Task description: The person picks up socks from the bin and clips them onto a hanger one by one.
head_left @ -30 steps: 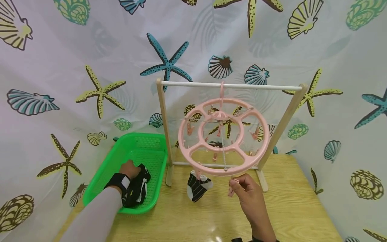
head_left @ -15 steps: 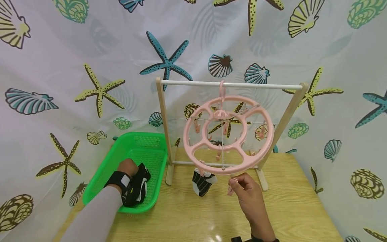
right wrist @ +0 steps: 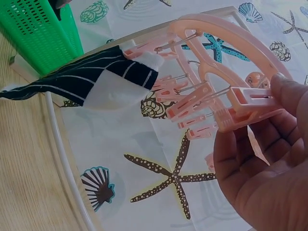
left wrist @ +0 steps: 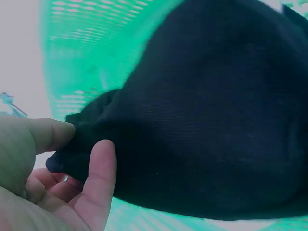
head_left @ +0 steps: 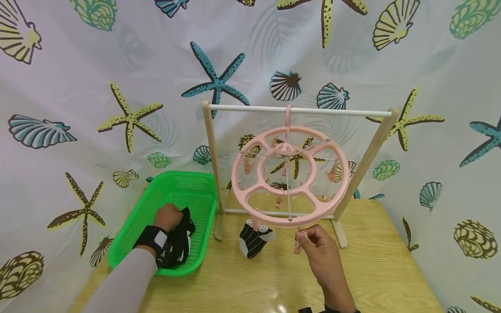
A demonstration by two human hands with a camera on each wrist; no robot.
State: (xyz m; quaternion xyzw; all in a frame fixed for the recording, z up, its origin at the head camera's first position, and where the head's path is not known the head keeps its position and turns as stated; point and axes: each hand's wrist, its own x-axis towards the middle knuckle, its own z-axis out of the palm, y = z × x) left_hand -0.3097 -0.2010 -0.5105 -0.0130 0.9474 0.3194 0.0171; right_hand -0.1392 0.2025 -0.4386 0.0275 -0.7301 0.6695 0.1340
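In the green basket [head_left: 117,248], my left hand [head_left: 167,217] pinches the edge of a black sock [left wrist: 207,120] between thumb and fingers; the dark fabric fills much of the left wrist view. More black fabric with white and yellow marks [head_left: 182,248] lies under and beside that hand. My right hand [head_left: 322,252] grips a pink clothespin [right wrist: 252,98] hanging from the front rim of the round pink hanger [head_left: 291,222], with the thumb on one arm and fingers behind. A black-and-white striped sock [head_left: 256,241] hangs from another clip to the left of this hand.
The hanger hooks over the white bar [head_left: 242,108] of a wooden-legged rack [head_left: 213,161] on the wood-grain table [head_left: 242,282]. Several pink clips dangle around the hanger's rings. Behind stands a sheet [head_left: 168,65] printed with shells and starfish.
The hanger and the striped sock have swung right, then back left. My left hand has risen slightly with the black fabric. My right hand stays nearly still on the clothespin.
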